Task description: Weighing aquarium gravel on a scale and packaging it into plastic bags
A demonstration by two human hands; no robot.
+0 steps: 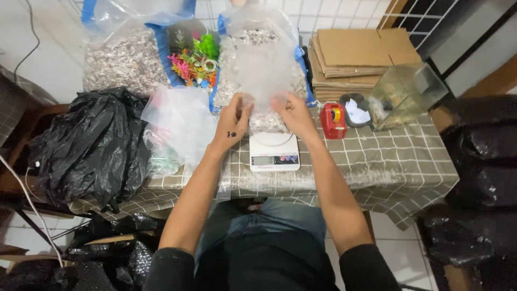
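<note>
Nearest the camera, two bare forearms reach out over a table (377, 161) covered with a checked cloth. Just beyond the table's near edge sits a small white kitchen scale (274, 151), its display facing the person. On the scale's platform rests a small clear bag (262, 81) partly filled with pale gravel (the plastic is thin and cloudy, so the fill line is hard to judge). The left hand (234, 117) pinches the bag's left side, fingers curled around the plastic, and the right hand (293, 114) pinches the right side the same way; together they hold the mouth of the bag up above the scale.

Left of the hands lies a loose heap of clear plastic bags (180, 121), and further left a crumpled black bin bag (91, 145) hangs over the table edge. Right of the scale stands a red tape dispenser (334, 119), then a small glass tank (406, 94) tilted against the back.

At the far side, two big sacks of gravel (121, 59) stand against the tiled wall, with bright plastic aquarium plants (194, 60) wedged between them, and a stack of flattened cardboard (361, 56) to the right
</note>
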